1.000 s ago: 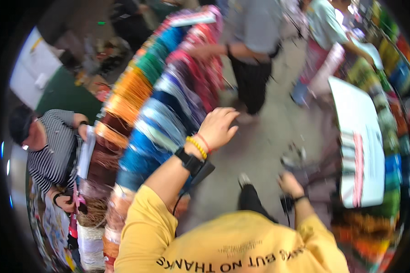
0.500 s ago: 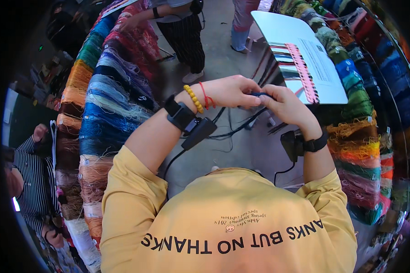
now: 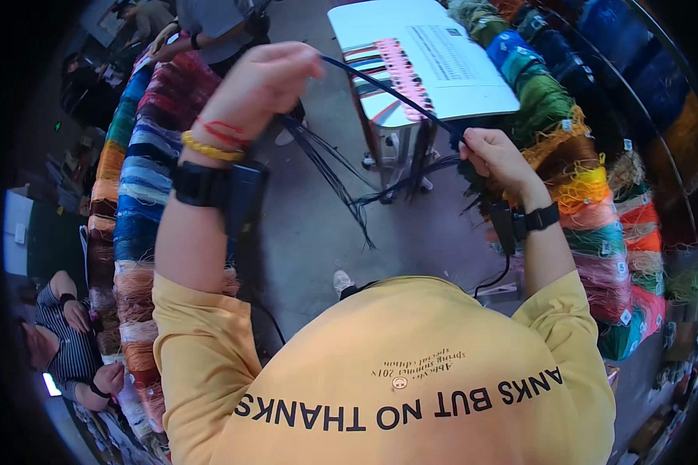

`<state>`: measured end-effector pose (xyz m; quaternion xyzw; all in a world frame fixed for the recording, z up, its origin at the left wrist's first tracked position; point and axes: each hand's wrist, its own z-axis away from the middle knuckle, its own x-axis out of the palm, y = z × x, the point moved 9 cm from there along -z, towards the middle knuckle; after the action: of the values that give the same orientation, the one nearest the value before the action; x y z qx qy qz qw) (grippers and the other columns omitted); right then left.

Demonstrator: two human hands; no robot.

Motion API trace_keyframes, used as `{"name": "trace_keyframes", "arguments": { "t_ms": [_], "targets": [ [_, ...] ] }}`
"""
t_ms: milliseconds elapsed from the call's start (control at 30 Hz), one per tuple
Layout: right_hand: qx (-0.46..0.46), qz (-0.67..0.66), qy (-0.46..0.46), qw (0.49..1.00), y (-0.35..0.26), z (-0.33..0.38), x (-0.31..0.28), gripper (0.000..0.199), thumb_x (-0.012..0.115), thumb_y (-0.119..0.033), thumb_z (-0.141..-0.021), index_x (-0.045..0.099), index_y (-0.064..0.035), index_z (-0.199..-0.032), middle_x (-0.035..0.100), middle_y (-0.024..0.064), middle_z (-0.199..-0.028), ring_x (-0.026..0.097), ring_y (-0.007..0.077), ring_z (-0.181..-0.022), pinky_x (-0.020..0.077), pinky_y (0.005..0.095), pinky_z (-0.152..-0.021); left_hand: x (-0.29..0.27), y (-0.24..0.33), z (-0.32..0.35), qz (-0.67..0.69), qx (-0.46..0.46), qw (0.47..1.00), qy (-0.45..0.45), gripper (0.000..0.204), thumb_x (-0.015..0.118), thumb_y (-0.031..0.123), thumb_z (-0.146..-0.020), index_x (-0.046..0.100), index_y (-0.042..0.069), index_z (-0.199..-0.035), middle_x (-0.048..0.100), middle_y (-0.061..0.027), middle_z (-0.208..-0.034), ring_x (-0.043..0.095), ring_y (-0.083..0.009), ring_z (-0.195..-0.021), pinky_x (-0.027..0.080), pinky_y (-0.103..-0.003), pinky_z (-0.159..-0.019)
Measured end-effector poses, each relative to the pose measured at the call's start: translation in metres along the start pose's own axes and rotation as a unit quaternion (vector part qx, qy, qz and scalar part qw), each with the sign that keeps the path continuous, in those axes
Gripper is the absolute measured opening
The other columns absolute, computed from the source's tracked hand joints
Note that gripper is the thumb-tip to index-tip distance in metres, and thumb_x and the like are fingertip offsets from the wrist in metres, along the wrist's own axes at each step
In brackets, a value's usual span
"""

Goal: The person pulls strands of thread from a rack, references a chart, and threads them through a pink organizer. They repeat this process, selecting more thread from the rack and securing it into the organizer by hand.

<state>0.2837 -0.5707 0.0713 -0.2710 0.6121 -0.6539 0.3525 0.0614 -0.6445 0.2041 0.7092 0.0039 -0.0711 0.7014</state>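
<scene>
A dark navy thread strand [image 3: 389, 91] is stretched taut between my two hands, slanting down to the right. My left hand [image 3: 275, 77], slightly blurred, is raised at the upper left and closed on one end. My right hand [image 3: 495, 157] pinches the other end between thumb and fingers, beside the hanging skeins. More loose dark threads [image 3: 329, 167] dangle below my left hand in a slack bunch and run across toward the right hand. Beyond the taut strand lies a white board [image 3: 473, 89] with a pink punched strip [image 3: 399, 68] holding several coloured thread samples.
Racks of coloured yarn skeins line the left side [image 3: 143, 205] and the right side [image 3: 547, 108]. A person in grey [image 3: 217, 31] stands at the upper left, another in a striped top [image 3: 66, 341] at the far left. Grey floor [image 3: 310, 232] runs between the racks.
My hands were together near the middle; now they are far apart with the strand pulled out between them. My left hand went up and left. The board appears further left.
</scene>
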Motion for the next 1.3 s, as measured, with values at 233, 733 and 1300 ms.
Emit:
{"name": "trace_keyframes", "arguments": {
  "t_ms": [233, 733, 1300],
  "targets": [
    [0.105, -0.056, 0.201, 0.972, 0.112, 0.040, -0.097, 0.039, 0.047, -0.042, -0.086, 0.040, -0.0148, -0.058, 0.030, -0.0080, -0.051, 0.023, 0.0034, -0.043, 0.0172, 0.0199, -0.040, 0.004, 0.047, -0.003, 0.047, 0.036, 0.997, 0.048, 0.020, 0.042, 0.019, -0.090, 0.048, 0.002, -0.082, 0.026, 0.0080, -0.053, 0.022, -0.0004, -0.042, 0.017, -0.016, -0.038],
    [-0.190, 0.201, 0.107, 0.955, -0.079, 0.014, 0.012, 0.040, 0.055, -0.010, -0.071, 0.047, -0.0018, -0.110, 0.058, 0.0164, -0.086, 0.058, 0.0224, -0.062, 0.0464, 0.0293, -0.058, 0.146, -0.050, -0.061, -0.363, 0.115, 0.922, -0.074, 0.013, 0.054, 0.011, -0.079, 0.057, 0.000, -0.085, 0.057, -0.0148, -0.069, 0.055, -0.0233, -0.061, 0.044, -0.030, -0.059],
    [-0.104, 0.374, 0.078, 0.918, -0.032, -0.049, 0.019, 0.013, 0.057, -0.019, -0.077, 0.057, -0.0065, -0.081, 0.057, 0.0125, -0.072, 0.055, 0.0311, -0.067, 0.0440, 0.0372, -0.059, 0.094, -0.144, -0.085, -0.134, -0.035, 0.973, -0.184, 0.024, 0.047, 0.022, -0.087, 0.058, 0.001, -0.084, 0.057, -0.0024, -0.070, 0.048, -0.0092, -0.064, 0.041, -0.025, -0.060]
  ]
}}
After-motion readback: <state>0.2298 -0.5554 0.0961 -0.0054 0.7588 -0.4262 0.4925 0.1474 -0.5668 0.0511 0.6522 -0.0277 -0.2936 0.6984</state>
